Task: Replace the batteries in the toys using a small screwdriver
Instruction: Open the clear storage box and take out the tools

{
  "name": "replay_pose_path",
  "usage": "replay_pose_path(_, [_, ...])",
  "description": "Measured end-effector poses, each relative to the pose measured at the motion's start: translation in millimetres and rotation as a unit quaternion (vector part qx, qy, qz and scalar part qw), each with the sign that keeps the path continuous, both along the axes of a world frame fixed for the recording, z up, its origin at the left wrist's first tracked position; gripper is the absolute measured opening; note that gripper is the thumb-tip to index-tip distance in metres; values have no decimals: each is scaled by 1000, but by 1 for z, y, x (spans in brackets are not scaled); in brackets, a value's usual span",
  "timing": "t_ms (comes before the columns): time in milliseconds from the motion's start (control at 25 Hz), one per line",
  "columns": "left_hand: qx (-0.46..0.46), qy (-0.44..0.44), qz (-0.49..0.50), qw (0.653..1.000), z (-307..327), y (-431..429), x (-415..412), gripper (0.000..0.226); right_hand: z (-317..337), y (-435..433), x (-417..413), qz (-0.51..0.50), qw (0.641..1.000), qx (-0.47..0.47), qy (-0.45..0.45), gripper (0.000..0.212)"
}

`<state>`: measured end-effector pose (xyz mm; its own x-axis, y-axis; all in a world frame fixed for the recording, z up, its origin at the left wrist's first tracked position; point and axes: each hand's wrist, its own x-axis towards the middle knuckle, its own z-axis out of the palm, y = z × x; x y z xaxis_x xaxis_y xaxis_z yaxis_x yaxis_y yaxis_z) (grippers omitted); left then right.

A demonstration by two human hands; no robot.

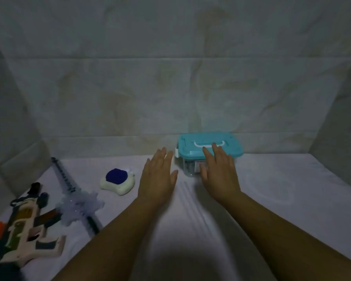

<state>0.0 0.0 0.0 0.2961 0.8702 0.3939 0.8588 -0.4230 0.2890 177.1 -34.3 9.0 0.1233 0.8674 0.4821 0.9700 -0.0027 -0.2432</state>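
I see three toys lying at the left of the white cloth-covered surface (272, 189): a toy gun (26, 226) with an orange tip at the near left edge, a toy sword (77, 197) with a frosty white guard just beside it, its blade pointing toward the back wall, and a small white toy with a blue dome (118, 181) further in, near the middle. No screwdriver or batteries are plain to me; the dim light hides small detail.

At the back, close to the wall, stands a clear plastic box with a teal lid (209, 153) and a white handle, the lid on and a white latch showing at its left end. What it holds I cannot make out.

My left hand (158, 179) is spread flat, fingers apart, gripping nothing, just left of the box. My right hand (219, 171) is likewise spread and empty, its fingertips in front of the lid's near edge; whether they touch it I cannot tell.
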Motion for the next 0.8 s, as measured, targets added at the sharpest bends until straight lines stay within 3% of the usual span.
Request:
replay_pose_path(200, [-90,-21,-20,996,-11,46,27,73,-10,45,43,-43,996,-74,-31,55])
replay_pose_path(360, [-112,-53,-36,992,-16,75,47,72,-11,75,65,-5,991,-119,-67,58])
replay_pose_path(800, [-133,15,-49,990,-12,104,56,56,21,123,71,93,966,-227,-79,62])
